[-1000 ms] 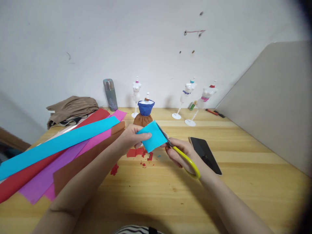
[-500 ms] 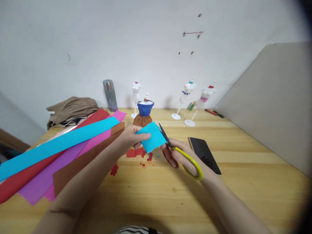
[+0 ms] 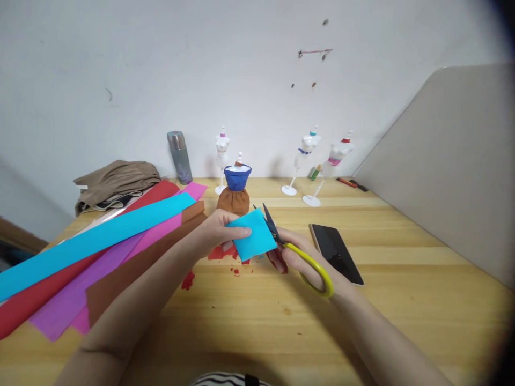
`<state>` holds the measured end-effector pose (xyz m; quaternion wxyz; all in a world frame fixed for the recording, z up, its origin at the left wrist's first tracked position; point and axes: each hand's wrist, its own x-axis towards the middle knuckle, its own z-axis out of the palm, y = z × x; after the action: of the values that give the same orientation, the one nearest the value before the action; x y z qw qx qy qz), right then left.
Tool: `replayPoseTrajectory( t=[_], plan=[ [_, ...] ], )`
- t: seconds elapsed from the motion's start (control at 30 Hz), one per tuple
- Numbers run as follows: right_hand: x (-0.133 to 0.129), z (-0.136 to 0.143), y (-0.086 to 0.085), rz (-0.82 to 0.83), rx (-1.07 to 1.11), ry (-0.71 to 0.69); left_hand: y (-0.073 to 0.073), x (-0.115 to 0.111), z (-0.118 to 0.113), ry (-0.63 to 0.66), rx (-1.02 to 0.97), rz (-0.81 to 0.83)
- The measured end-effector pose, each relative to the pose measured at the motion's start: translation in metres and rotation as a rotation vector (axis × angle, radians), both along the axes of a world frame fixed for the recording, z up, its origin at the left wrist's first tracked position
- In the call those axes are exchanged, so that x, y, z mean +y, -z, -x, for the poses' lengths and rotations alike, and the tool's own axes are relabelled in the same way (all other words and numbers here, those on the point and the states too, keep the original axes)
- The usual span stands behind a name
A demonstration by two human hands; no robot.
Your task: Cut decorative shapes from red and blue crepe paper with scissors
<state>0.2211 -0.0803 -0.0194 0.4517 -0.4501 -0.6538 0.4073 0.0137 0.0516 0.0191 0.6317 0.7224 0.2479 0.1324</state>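
Note:
My left hand (image 3: 223,229) pinches a small blue square of paper (image 3: 254,237) by its left side, thumb on top. My right hand (image 3: 295,252) has its fingers through the handles of the scissors (image 3: 309,264), which have one yellow and one red loop and dark blades. Parted blades stand at the paper's right edge. Beneath the square lie red paper pieces and small scraps (image 3: 236,272), partly hidden, and a red cut-out (image 3: 188,280) lies to their left. Just behind is a small dress form (image 3: 234,185) in a blue top and brown skirt.
Long coloured paper sheets (image 3: 100,236) spread across the left, with folded brown cloth (image 3: 120,179) behind. A flask (image 3: 179,157) and white dress forms (image 3: 309,143) stand near the wall. A phone (image 3: 337,253) lies right of my right hand; a panel (image 3: 446,155) borders the right side.
The scissor blades have opened wider at the paper's edge. The blue square has turned slightly and sits a little lower. The whole view has shifted slightly.

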Motion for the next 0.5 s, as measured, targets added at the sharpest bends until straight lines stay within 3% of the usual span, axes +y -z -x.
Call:
replayPoseTrajectory(
  t=[0.5],
  plan=[
    [-0.0003,0.0034,-0.0004,-0.098,-0.060,0.025,0.0046,-0.0052,-0.0035,0.001,-0.027,0.057]
  ],
)
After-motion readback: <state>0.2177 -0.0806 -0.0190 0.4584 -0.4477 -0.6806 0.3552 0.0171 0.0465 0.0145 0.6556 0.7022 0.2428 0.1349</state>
